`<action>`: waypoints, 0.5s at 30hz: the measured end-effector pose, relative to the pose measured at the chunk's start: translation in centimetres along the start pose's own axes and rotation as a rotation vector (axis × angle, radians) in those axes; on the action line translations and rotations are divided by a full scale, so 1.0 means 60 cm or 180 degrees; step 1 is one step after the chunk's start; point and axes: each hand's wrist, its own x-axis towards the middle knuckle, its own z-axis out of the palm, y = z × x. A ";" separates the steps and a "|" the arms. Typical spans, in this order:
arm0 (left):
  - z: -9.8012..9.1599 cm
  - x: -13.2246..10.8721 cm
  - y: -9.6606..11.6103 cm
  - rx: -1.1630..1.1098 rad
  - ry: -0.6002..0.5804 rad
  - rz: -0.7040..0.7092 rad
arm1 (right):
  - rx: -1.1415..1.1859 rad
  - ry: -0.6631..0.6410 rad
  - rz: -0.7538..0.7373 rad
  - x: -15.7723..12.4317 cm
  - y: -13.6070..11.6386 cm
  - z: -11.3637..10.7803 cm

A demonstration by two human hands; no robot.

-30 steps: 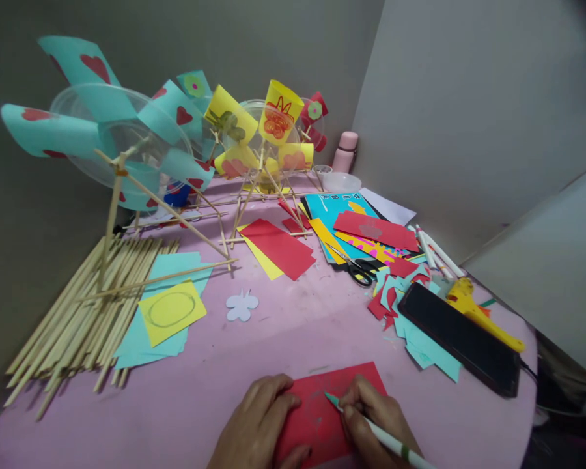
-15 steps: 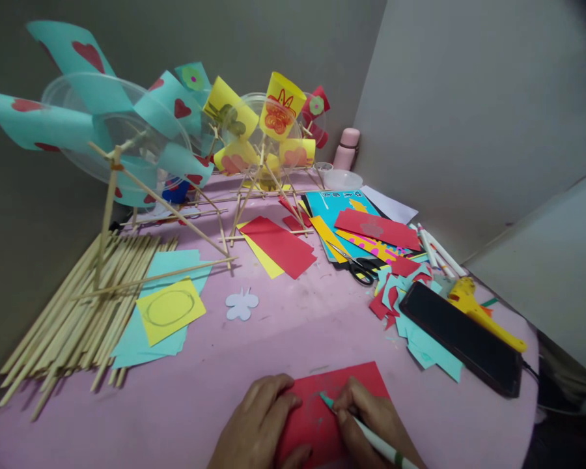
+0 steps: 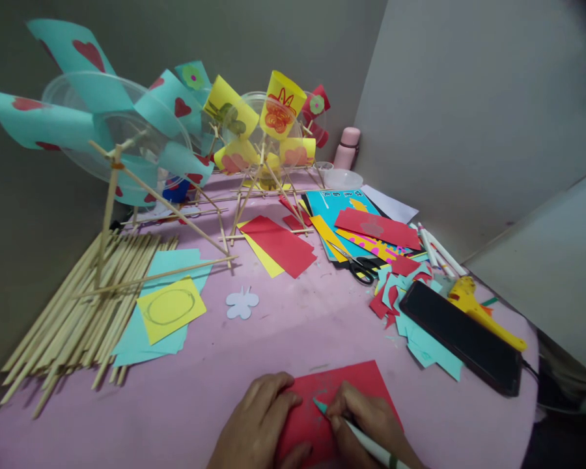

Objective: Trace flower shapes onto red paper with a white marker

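Under both hands lies a sheet of red paper at the front edge of the table, with faint greyish marks on it. My left hand rests on the paper's left side, fingers stretched out and thumb apart, holding it down. In my right hand is a white marker with a green tip, pinched between the fingers. Its tip meets the paper near the marks, or hovers just over it; I cannot tell which. A white butterfly-shaped cutout lies on the table beyond my left hand.
Wooden sticks, blue-green sheets and a yellow card with an oval are at left. Behind stand paper pinwheels on stick frames. Scissors, paper scraps, a phone and a yellow glue gun are at right.
My right hand and the marker have shifted slightly left and down across the red paper. My left hand stays put.
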 end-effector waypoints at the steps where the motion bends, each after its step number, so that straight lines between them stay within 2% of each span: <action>1: -0.003 0.002 0.001 0.0038 -0.0011 0.0024 | -0.0028 -0.0008 -0.0033 0.000 0.000 0.000; 7: -0.020 0.020 0.010 0.0222 -0.0115 0.0129 | -0.0006 -0.0052 -0.0124 0.001 0.002 -0.002; 15: -0.020 0.013 0.010 0.0187 -0.0316 -0.0041 | 0.0092 -0.0114 -0.0103 -0.001 0.006 -0.003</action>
